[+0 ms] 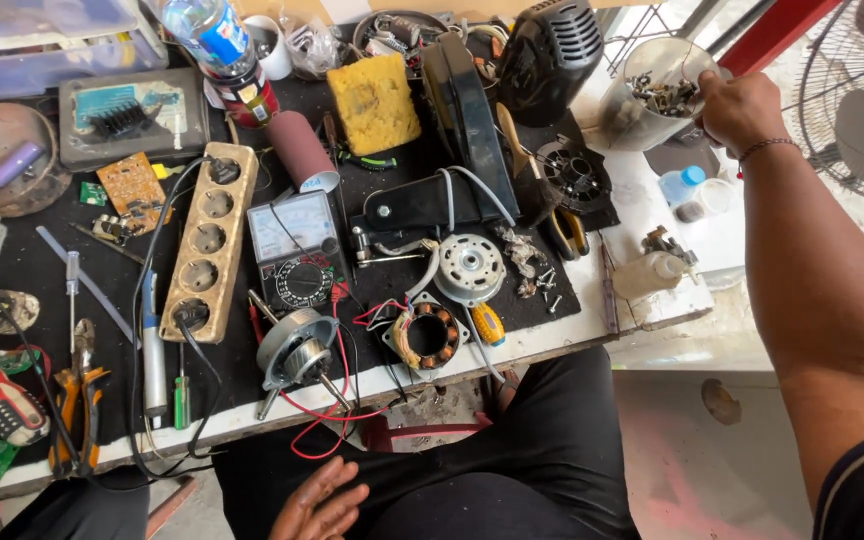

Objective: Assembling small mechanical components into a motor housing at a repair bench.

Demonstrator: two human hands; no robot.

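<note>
Right hand on rim of screw-filled metal cup, fingers curled.

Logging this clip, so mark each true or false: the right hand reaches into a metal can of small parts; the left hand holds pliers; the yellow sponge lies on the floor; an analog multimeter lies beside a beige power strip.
1. True: the right hand is at the round metal can of small metal parts.
2. False: the left hand rests open on the lap, empty.
3. False: the yellow rectangular sponge lies on the black-matted workbench.
4. True: the grey analog multimeter lies beside the beige five-socket power strip.
</note>
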